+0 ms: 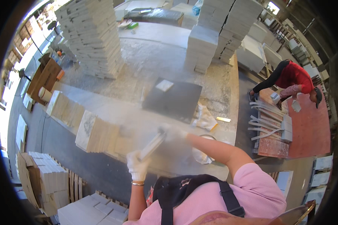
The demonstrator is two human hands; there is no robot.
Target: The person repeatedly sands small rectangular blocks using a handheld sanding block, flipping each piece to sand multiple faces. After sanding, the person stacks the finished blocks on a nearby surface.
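A white stone tile (153, 146) is held tilted and nearly edge-on above the near side of the work table. My left hand (138, 164), in a white knitted glove, is closed round its near end. At the far end is my right hand (173, 135), also gloved, with its fingers closed. Dust blurs it, and a small dark spot shows at its fingertips; what it grips I cannot make out. Beyond the hands lies a dark grey square sheet (172, 98), with a small white tile (164, 85) on it.
Tile rows (97, 133) stand on edge at left. Tall tile stacks (92, 37) and blocks (202, 47) rise at the back. A crumpled white glove (205, 117) and a yellowish strip (223, 119) lie at right. A co-worker in red (294, 77) bends over a reddish platform (310, 125).
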